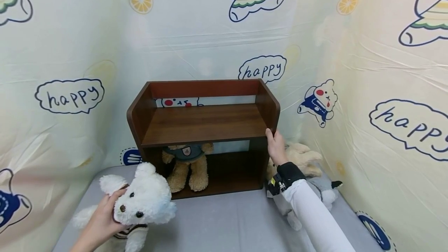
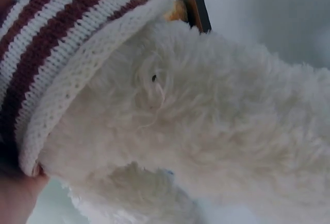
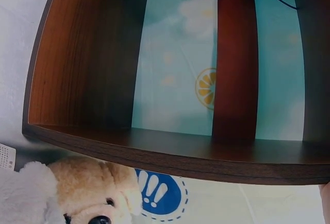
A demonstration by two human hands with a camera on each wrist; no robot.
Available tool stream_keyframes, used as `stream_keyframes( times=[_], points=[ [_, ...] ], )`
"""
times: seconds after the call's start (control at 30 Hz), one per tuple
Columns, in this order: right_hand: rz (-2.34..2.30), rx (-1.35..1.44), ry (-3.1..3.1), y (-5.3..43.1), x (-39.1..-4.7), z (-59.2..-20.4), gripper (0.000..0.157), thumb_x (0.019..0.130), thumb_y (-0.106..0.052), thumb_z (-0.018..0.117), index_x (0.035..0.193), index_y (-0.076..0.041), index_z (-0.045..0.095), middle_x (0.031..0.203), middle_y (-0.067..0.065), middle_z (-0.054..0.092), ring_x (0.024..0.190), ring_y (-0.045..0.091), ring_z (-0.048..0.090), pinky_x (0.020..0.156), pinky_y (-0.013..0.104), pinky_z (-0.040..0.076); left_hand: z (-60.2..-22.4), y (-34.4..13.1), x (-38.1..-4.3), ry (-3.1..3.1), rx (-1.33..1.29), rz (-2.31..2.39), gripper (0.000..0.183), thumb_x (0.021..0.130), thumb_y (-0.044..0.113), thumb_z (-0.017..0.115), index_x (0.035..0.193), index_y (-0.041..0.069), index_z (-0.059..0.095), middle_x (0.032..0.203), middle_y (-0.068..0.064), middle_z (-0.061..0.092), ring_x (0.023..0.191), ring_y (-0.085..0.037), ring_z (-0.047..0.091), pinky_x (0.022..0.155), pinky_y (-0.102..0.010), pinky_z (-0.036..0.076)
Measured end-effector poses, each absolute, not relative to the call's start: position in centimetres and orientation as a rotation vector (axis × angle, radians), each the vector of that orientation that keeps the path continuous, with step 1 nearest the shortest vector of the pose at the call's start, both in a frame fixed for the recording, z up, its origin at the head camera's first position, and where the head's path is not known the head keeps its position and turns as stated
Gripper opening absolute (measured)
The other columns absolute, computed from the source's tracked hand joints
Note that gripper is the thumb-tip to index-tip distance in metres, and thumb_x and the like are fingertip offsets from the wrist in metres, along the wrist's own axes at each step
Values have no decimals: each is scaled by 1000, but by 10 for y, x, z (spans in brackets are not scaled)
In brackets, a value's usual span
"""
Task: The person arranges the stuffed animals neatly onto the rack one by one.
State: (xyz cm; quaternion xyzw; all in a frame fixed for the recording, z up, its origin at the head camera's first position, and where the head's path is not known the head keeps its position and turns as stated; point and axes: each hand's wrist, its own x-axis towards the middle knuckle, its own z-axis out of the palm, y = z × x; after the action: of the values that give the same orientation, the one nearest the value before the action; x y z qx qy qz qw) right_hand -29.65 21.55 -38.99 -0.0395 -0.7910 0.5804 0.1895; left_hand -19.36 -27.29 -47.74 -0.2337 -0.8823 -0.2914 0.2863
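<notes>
My left hand (image 1: pixel 106 211) grips a white plush bear (image 1: pixel 145 197) behind its head, off to the left of the shelf. In the left wrist view the bear's striped knit sweater (image 2: pixel 62 44) and fluffy legs fill the picture. My right hand (image 1: pixel 276 147) holds the right side panel of a brown two-tier wooden shelf (image 1: pixel 206 123), with the thumb on its front edge. Inside the lower tier, toward the left, sits a brown teddy bear (image 1: pixel 189 166) in a dark green top; the upper board hides its head.
Right of the shelf, partly behind my right arm, lie a beige plush toy (image 1: pixel 302 158) and a grey-and-white plush toy (image 1: pixel 323 189). The grey table (image 1: pixel 213 224) extends in front of the shelf. A printed curtain (image 1: pixel 196 49) surrounds the table.
</notes>
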Motion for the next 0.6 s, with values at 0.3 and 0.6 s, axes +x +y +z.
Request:
stream_keyframes(
  times=[0.3,0.6],
  points=[
    [1641,-136,-2236,215,-295,-390,33,99,-27,35,110,2,44,112,18,47,97,28,40,78,37,30,-469,-249,-185,-2441,-489,-800,92,30,9,89,114,3,51,94,-13,53,87,3,37,65,-33,43],
    [1628,-135,-2236,215,-295,-390,33,100,-28,34,109,2,44,111,18,48,97,28,40,78,36,30,-466,-227,-184,-2420,-501,-914,88,37,7,88,116,3,50,98,-13,54,89,9,33,67,-30,41]
  ],
)
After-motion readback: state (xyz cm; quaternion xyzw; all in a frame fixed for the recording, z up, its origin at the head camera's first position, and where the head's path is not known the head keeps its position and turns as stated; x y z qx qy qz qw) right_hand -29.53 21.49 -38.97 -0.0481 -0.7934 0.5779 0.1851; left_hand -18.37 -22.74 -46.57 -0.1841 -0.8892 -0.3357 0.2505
